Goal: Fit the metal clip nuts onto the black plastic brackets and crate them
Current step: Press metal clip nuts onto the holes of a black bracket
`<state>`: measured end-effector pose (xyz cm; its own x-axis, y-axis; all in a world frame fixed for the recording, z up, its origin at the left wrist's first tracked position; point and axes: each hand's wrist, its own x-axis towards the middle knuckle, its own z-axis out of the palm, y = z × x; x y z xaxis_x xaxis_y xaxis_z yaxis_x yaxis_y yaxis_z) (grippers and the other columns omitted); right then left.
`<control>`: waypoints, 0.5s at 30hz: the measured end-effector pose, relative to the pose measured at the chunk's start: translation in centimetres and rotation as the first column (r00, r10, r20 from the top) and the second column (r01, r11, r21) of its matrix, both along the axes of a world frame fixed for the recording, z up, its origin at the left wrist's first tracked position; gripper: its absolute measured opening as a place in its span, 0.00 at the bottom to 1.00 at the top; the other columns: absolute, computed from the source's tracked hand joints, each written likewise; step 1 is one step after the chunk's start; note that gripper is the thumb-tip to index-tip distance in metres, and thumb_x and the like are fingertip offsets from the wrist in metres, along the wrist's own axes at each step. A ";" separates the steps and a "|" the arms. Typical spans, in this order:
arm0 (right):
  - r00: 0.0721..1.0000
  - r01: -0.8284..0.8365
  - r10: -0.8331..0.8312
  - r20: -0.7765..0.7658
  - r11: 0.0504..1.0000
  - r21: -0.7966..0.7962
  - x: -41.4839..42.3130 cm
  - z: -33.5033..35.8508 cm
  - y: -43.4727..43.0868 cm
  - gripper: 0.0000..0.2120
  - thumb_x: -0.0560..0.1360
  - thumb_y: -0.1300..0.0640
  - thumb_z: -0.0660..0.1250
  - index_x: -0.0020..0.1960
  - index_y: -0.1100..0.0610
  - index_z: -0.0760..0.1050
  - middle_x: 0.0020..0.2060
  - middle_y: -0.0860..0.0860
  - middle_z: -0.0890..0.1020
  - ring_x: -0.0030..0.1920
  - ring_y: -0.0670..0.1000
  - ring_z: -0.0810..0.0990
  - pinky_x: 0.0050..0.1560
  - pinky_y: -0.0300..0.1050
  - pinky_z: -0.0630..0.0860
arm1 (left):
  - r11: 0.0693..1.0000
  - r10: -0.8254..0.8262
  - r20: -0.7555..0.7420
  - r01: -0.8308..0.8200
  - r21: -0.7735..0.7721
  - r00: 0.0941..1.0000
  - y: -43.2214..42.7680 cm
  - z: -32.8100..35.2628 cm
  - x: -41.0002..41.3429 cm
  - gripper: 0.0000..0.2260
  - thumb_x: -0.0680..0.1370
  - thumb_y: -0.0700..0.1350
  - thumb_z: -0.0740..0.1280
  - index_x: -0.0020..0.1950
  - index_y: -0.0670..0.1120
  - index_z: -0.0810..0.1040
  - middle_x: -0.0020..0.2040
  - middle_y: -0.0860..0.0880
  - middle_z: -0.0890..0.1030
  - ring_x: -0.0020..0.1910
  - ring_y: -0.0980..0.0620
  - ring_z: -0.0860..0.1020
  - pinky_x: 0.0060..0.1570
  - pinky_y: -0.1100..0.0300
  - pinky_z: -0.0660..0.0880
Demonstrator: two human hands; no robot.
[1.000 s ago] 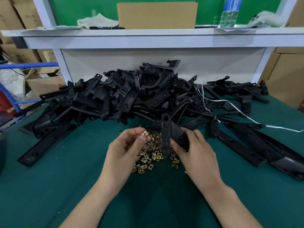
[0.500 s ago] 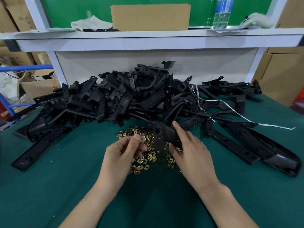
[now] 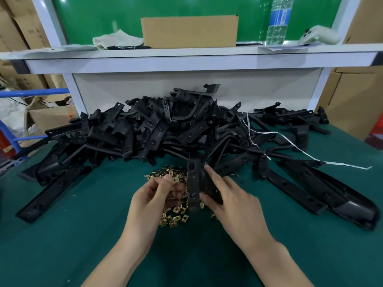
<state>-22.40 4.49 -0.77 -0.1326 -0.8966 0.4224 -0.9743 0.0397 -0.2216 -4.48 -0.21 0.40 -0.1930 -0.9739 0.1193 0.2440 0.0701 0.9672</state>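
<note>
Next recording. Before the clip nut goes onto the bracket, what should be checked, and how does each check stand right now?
1. Nut in hand: the left hand pinches a clip nut. Ok.
2. Part in hand: the right hand holds the bracket. Ok.
3. Nut fitted: not ok. It sits left of the bracket's edge, not yet on it.
4. Nut's open side faces the bracket: cannot tell, too small.
5. Supply: the nut pile and the bracket heap lie on the table. Ok.
6. crate within sight: not ok, none in view.
</note>
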 end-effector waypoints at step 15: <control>0.997 -0.038 0.037 0.070 0.999 0.014 0.5 -0.1 -0.3 0.26 0.79 0.39 0.62 0.75 0.43 0.64 0.56 0.38 0.73 0.45 0.46 0.80 0.34 0.40 0.66 | 0.999 -0.030 -0.043 0.029 -0.016 0.999 0.2 0.2 -0.4 0.11 0.75 0.57 0.68 0.39 0.52 0.83 0.47 0.42 0.86 0.44 0.48 0.85 0.43 0.61 0.80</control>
